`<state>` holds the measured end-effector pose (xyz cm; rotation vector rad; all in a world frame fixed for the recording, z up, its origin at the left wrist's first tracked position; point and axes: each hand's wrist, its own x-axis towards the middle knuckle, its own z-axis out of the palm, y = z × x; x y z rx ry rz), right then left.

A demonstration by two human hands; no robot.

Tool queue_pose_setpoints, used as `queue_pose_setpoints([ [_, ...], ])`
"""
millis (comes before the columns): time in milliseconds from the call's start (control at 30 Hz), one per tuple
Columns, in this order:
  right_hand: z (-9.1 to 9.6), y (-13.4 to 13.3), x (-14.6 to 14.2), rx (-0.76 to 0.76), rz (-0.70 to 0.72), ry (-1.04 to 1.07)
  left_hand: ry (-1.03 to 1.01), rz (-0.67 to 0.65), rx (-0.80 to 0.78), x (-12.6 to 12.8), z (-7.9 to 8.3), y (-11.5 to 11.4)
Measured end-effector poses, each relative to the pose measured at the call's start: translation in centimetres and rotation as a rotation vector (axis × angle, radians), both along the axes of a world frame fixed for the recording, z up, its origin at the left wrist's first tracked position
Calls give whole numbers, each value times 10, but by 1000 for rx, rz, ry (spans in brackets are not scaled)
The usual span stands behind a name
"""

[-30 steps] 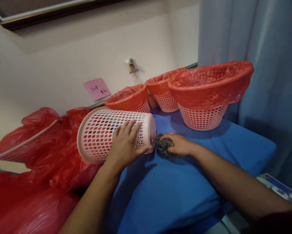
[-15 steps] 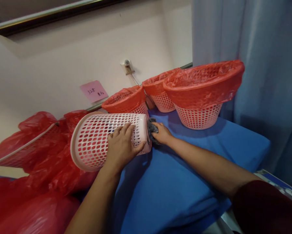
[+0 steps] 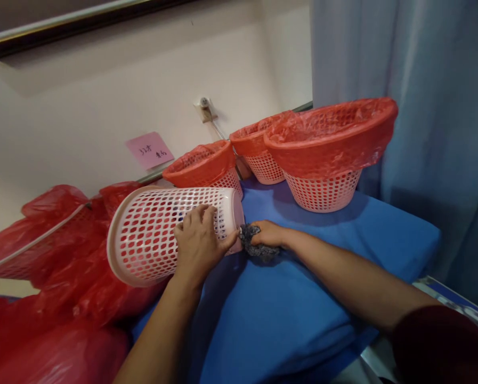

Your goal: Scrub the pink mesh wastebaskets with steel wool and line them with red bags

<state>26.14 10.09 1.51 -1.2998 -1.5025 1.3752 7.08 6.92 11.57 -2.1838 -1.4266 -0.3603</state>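
A pale pink perforated plastic wastebasket (image 3: pixel 151 229) lies on its side on the blue-covered table, its rim to the left and its base to the right. My left hand (image 3: pixel 199 240) grips its side near the base, fingers spread over the holes and thumb along the bottom edge. Beside the base, my right hand (image 3: pixel 268 234) is closed round a dark grey cloth (image 3: pixel 258 253). Part of the cloth touches the lower edge of the base and part hangs below my fingers.
Wastebaskets with red liners stand behind: a left one (image 3: pixel 202 164), a middle one (image 3: pixel 262 168) and a large right one (image 3: pixel 322 189). Red plastic bags (image 3: pixel 58 341) pile up at left. A blue curtain (image 3: pixel 434 133) hangs at right. A pink note (image 3: pixel 150 150) is on the wall.
My right hand and the cloth have moved down from the middle of the base to its lower edge. The wastebasket has turned slightly under my left hand, which stays on its side.
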Motion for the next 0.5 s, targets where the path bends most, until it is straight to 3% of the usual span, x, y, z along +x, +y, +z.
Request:
queue_pose_setpoints([
  [100, 1, -5, 10, -78, 70, 80, -17, 1, 6, -1, -2, -2],
  [200, 5, 6, 21, -53, -65, 140, -43, -1, 7, 0, -4, -4],
  [333, 20, 20, 12, 123, -335, 237, -42, 9, 1, 2, -3, -5],
  [400, 25, 19, 3, 264, -321, 302, -38, 14, 1, 1, -3, -6],
  [500, 20, 5, -5, 494, -192, 287, -40, 25, 6, 0, -3, -7],
])
